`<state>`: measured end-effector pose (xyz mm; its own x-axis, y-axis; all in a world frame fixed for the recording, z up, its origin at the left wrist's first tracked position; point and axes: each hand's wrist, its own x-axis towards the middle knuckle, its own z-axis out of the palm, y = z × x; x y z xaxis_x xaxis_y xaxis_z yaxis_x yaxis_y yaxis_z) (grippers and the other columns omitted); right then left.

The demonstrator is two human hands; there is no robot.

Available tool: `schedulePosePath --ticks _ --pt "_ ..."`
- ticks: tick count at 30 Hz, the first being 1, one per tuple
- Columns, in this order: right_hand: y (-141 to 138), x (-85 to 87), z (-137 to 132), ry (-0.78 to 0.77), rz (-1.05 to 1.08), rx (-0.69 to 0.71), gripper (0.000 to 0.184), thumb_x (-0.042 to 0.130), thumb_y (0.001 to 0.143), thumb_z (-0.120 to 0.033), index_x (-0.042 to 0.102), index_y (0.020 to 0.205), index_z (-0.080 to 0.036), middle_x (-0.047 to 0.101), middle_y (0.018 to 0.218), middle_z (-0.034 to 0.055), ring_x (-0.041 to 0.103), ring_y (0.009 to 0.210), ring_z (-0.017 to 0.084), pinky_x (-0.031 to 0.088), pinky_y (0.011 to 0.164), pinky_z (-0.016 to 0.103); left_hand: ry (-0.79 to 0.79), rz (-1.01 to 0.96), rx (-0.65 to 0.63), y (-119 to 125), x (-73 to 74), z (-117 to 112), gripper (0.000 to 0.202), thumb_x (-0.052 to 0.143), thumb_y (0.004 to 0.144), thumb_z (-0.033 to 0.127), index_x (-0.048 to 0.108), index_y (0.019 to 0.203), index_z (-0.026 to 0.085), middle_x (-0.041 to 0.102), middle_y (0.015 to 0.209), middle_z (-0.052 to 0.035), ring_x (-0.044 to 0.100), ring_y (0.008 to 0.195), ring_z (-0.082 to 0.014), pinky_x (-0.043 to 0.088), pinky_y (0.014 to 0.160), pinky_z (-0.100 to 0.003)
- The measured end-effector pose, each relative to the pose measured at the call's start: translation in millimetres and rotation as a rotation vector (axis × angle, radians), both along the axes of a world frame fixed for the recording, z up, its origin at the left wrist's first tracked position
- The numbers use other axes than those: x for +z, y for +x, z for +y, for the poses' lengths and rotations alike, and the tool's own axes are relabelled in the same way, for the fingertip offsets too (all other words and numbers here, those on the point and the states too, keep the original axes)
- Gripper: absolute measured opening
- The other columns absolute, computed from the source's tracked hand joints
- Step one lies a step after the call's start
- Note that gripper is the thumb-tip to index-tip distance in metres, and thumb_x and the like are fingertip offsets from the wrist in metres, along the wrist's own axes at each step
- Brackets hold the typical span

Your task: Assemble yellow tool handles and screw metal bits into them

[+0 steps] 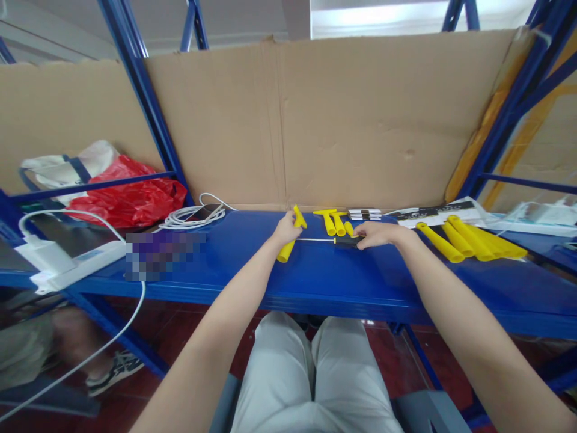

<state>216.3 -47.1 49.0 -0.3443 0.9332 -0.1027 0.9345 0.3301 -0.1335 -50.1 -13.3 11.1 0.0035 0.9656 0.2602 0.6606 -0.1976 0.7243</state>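
Observation:
My left hand (287, 228) is closed around a yellow T-shaped plastic piece (285, 251), its crossbar sticking up past the fingers. In my right hand (376, 234) is a screwdriver (345, 240) with a black handle, lying almost level over the table. Its thin metal shaft points left and reaches the side of the yellow piece; whether the tip sits inside it, I cannot tell. Just behind the screwdriver lie several more yellow T-shaped pieces (330, 224), their round ends facing me.
Several yellow tapered tubes (471, 240) lie at the right of the blue table (234, 270). Small white-and-black packs (364, 214) lie near the cardboard wall (360, 120). At left are coiled white cable (193, 216), a power strip (90, 264) and a red bag (135, 189). Another person's leg (74, 337) shows below.

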Motion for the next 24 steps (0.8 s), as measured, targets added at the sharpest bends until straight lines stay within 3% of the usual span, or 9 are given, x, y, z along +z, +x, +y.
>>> schedulePosePath --ticks 5,10,16,20,24 --pt "4.3 9.6 -8.2 0.415 -0.052 -0.210 0.038 0.057 0.072 -0.021 0.066 0.109 -0.022 0.072 0.107 0.0115 0.063 0.100 0.029 0.043 0.085 0.038 0.050 0.023 0.059 -3.4 -2.5 6.8 0.050 0.068 0.074 0.005 0.059 0.123 0.013 0.069 0.124 -0.0140 0.068 0.114 -0.0239 0.052 0.094 -0.029" --pt "30.7 15.1 -7.2 0.636 0.016 -0.266 0.040 0.054 0.073 -0.020 0.068 0.110 -0.024 0.070 0.109 0.0126 0.056 0.107 0.033 0.038 0.091 0.046 -0.001 -0.096 0.047 -6.0 -6.5 12.4 0.053 0.068 0.074 0.003 0.058 0.124 0.014 0.070 0.120 -0.0114 0.071 0.100 -0.0201 0.055 0.081 -0.026" --pt "57.2 15.3 -4.0 0.708 0.116 -0.327 0.037 0.055 0.076 -0.027 0.073 0.108 -0.026 0.068 0.109 0.0135 0.052 0.109 0.036 0.039 0.089 0.049 -0.052 -0.199 0.051 -8.4 -7.4 15.2 0.058 0.070 0.072 0.001 0.056 0.127 0.014 0.069 0.112 -0.0095 0.070 0.078 -0.0146 0.052 0.065 -0.021" --pt "56.3 13.5 -3.3 0.725 0.126 -0.345 0.036 0.055 0.078 -0.029 0.072 0.109 -0.024 0.067 0.111 0.0148 0.051 0.108 0.037 0.039 0.089 0.050 -0.120 -0.270 0.008 -5.3 -5.9 12.6 0.055 0.061 0.080 0.000 0.049 0.132 0.013 0.067 0.116 -0.0111 0.064 0.060 -0.0058 0.049 0.056 -0.017" --pt "49.6 10.4 -1.8 0.717 0.109 -0.345 0.035 0.055 0.079 -0.029 0.072 0.109 -0.024 0.067 0.110 0.0150 0.052 0.108 0.037 0.037 0.091 0.051 -0.130 -0.280 -0.009 -3.0 -5.6 10.1 0.054 0.059 0.083 0.000 0.046 0.133 0.015 0.065 0.121 -0.0126 0.060 0.055 -0.0030 0.049 0.053 -0.017"
